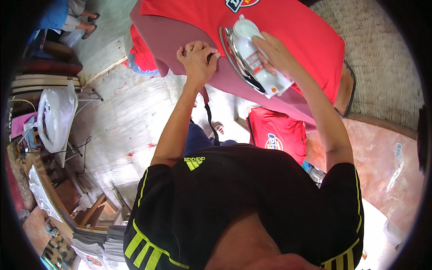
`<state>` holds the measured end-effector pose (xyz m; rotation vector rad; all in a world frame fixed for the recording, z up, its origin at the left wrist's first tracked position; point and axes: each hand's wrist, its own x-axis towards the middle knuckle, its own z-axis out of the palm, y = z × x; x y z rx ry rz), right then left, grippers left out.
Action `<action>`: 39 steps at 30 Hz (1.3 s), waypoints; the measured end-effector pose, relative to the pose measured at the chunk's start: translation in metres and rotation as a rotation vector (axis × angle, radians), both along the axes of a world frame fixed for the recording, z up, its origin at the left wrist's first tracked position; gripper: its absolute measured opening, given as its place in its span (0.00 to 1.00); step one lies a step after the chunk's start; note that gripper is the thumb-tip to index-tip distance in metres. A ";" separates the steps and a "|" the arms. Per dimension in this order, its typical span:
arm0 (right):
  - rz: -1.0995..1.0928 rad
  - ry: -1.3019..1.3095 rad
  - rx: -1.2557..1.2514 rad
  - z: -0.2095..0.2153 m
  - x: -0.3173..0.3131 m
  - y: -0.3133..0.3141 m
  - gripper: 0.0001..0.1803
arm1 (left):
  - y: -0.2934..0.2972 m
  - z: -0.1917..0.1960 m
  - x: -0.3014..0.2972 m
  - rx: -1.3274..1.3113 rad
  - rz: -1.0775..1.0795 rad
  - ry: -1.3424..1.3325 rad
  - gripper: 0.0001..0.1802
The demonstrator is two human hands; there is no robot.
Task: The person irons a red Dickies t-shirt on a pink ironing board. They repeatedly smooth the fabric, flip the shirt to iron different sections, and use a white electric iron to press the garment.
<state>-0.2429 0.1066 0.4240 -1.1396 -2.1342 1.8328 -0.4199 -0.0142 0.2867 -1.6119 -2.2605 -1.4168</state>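
Observation:
A red garment [297,33] with a printed logo lies spread over a dull pink cloth [168,33] on the raised surface in front of me. My right hand [274,54] is wrapped round the handle of a white and silver clothes iron [249,58]. The iron sits over the garment's near edge, its metal edge facing left. Just left of it, my left hand [198,60] pinches the garment's edge, with a bit of dark material showing between the fingers. A narrow strap [209,114], red above and black below, hangs down beneath that hand.
A folded red garment [279,132] lies below the ironing surface. To the left stand a rack with a white plastic bag [58,117] and stacked boards [45,83]. Grey folded cloth [94,243] is piled at lower left. A person's feet [90,29] show at upper left.

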 end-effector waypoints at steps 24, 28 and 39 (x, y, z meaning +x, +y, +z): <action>-0.116 -0.129 -0.103 0.011 0.001 -0.007 0.14 | 0.084 0.006 -0.279 -0.151 0.245 -0.074 0.29; -0.112 -0.050 -0.101 0.007 0.008 -0.010 0.13 | 0.077 0.001 -0.279 -0.150 0.268 0.025 0.25; 0.179 -0.106 0.299 0.012 -0.073 0.029 0.19 | 0.086 -0.001 -0.277 -0.059 0.398 0.078 0.21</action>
